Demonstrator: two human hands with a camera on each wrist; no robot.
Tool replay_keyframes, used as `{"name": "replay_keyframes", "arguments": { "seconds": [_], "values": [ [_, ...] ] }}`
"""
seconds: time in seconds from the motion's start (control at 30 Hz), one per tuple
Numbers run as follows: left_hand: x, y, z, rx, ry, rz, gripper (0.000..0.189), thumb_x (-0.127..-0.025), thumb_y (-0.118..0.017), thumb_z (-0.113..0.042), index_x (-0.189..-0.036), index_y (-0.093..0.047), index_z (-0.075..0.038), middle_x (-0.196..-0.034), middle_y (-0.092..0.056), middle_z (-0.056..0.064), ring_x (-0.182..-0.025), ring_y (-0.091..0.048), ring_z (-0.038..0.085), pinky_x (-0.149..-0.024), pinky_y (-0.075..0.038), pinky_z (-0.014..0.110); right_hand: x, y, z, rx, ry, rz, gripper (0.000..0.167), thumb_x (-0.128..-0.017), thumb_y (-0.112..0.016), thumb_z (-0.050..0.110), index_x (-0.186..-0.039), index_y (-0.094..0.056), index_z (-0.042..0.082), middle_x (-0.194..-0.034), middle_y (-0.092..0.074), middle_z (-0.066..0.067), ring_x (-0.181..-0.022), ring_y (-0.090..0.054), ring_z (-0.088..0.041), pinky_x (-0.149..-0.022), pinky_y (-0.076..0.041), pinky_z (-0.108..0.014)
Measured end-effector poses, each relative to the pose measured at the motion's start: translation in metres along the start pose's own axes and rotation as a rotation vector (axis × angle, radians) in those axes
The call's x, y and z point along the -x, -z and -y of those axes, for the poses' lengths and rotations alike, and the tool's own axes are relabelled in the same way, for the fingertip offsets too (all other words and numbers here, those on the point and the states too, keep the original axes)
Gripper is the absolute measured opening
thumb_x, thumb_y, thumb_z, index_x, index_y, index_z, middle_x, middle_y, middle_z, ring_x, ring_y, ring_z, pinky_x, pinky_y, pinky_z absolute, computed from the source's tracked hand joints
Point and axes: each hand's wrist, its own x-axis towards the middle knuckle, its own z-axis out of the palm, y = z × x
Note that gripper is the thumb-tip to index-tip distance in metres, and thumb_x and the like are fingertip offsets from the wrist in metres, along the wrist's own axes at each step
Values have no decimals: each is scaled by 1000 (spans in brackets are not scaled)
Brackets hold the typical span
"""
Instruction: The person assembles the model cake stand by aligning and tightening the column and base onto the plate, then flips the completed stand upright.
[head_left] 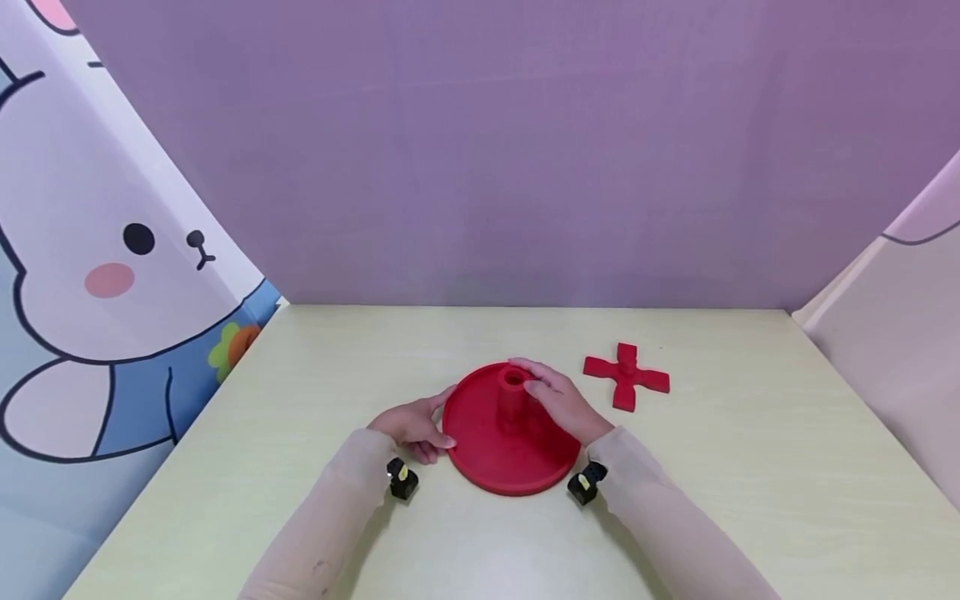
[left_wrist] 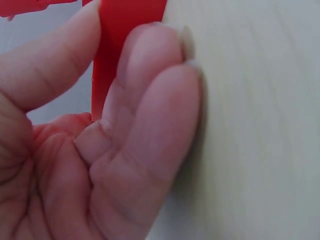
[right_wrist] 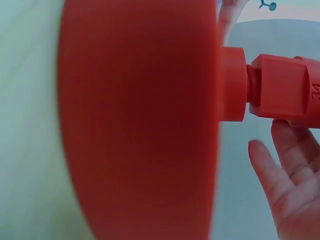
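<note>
A red round disc [head_left: 487,458] with a low raised rim lies in front of me, and an upright red post [head_left: 512,410] with a hole in its top stands at its middle. At the disc's left edge, my left hand [head_left: 412,427] pinches the rim, thumb on one side and fingers on the other. My right hand [head_left: 564,404] grips the post near its top from the right. In the right wrist view the post [right_wrist: 282,87] shows a narrow neck, flat faces and the mark 34, with fingers [right_wrist: 287,145] against its lower side.
A flat red cross-shaped piece [head_left: 626,377] with a small raised centre lies on the pale wooden table [head_left: 750,433], beyond and right of the disc. A purple panel [head_left: 525,167] rises behind the table. Cloth with a cartoon animal print [head_left: 112,183] hangs at the left.
</note>
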Motion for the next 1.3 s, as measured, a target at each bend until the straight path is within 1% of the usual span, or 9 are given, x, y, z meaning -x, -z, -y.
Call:
{"name": "replay_keyframes", "arguments": {
  "seconds": [0.27, 0.5, 0.63, 0.7, 0.8, 0.9, 1.03, 1.17, 1.3],
  "values": [
    [0, -1, 0, 3, 7, -8, 92, -85, -72, -6, -155, -16, -27, -68, -64, 9, -50, -57, 15, -57, -55, 28, -2, 0, 1, 57, -14, -48, 51, -88, -70, 15, -133, -50, 7, -120, -56, -12, -106, -55, -28, -81, -55, -40],
    [0, -1, 0, 10, 0, 0, 92, -84, -72, -7, -155, -16, -27, -68, -64, 10, -50, -57, 16, -57, -55, 29, -3, -4, 1, 117, 24, -45, 60, -87, -71, 18, -140, -45, 6, -120, -54, -11, -104, -53, -27, -78, -55, -36],
    [1, -1, 0, 16, 3, 2, 92, -85, -72, -6, -155, -15, -27, -69, -65, 10, -49, -57, 16, -56, -55, 28, -2, -6, 2, 164, 56, -46, 55, -87, -71, 18, -137, -50, 7, -120, -52, -10, -103, -53, -26, -77, -55, -35],
    [1, 0, 1, 18, 3, 5, 92, -85, -72, -6, -155, -15, -26, -69, -66, 10, -49, -56, 16, -55, -55, 28, -1, -6, 1, 147, 67, -37, 52, -90, -68, 15, -137, -49, 5, -121, -51, -11, -105, -53, -27, -79, -55, -37],
    [1, 0, 1, 13, -1, 13, 93, -85, -71, -6, -155, -14, -26, -69, -66, 10, -48, -56, 16, -54, -54, 27, 0, -5, 0, 106, 55, -17, 49, -92, -63, 11, -139, -47, 4, -124, -50, -13, -107, -53, -28, -82, -55, -40],
    [1, 1, 2, 7, -3, 14, 92, -85, -71, -6, -155, -14, -26, -69, -66, 10, -49, -56, 15, -55, -54, 27, 0, -4, 1, 91, 23, -22, 50, -90, -66, 12, -137, -48, 5, -123, -52, -12, -107, -54, -28, -81, -55, -40],
    [1, 1, 1, 7, -2, 16, 92, -85, -71, -7, -155, -14, -26, -68, -65, 10, -49, -56, 15, -56, -55, 28, -1, -5, 4, 96, 5, -47, 53, -86, -72, 15, -132, -47, 3, -121, -55, -13, -105, -55, -28, -80, -55, -37],
    [1, 1, 0, 6, -2, 20, 93, -85, -72, -7, -155, -14, -26, -68, -64, 10, -49, -57, 16, -56, -55, 28, -1, -8, 7, 99, 15, -42, 58, -88, -70, 15, -138, -44, 4, -122, -55, -14, -106, -54, -28, -80, -55, -38],
    [1, 1, 0, -2, 5, 14, 92, -85, -72, -8, -155, -15, -25, -68, -64, 10, -49, -57, 16, -56, -55, 28, -1, -9, 8, 144, -3, -78, 55, -85, -74, 16, -135, -51, 7, -119, -57, -10, -103, -55, -26, -77, -56, -37]
  ]
}}
